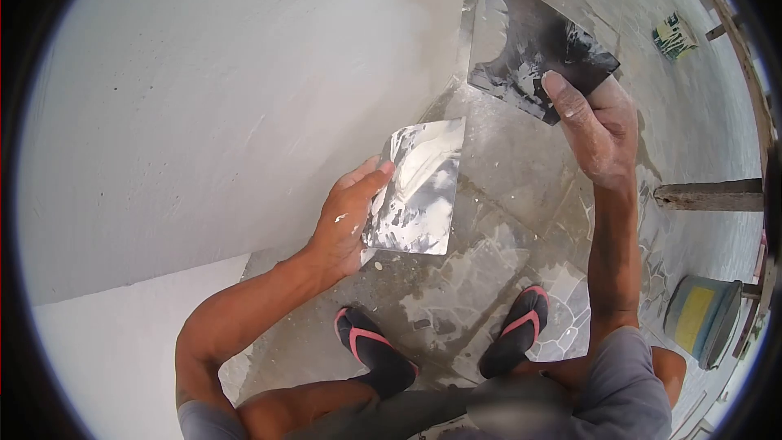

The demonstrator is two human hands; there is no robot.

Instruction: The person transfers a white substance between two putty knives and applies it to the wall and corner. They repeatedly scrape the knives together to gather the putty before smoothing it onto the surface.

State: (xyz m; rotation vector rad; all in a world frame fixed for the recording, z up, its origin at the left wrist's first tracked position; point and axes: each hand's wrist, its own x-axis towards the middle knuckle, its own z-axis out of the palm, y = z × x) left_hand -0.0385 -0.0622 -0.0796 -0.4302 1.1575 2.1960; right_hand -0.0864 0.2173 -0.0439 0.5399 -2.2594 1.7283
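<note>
My left hand (349,216) grips a flat rectangular putty blade (423,204) by its left edge, thumb on top. A thick streak of white putty (428,159) and several smears lie across its face. Higher up and to the right, my right hand (599,126) pinches a larger dark putty blade (529,41) at its lower right corner, thumb in front. That blade is tilted and carries thin whitish residue. The two blades are apart from each other. Most fingers of both hands are hidden behind the blades. White putty marks the skin of both hands.
A pale grey wall (244,98) fills the left side. The stained floor (464,293) has cracked-stone patterned patches. At right stand a bucket with a yellow label (694,318), a smaller smeared container (674,37) and a wooden beam (709,195). My feet in pink-strapped flip-flops (371,346) are below.
</note>
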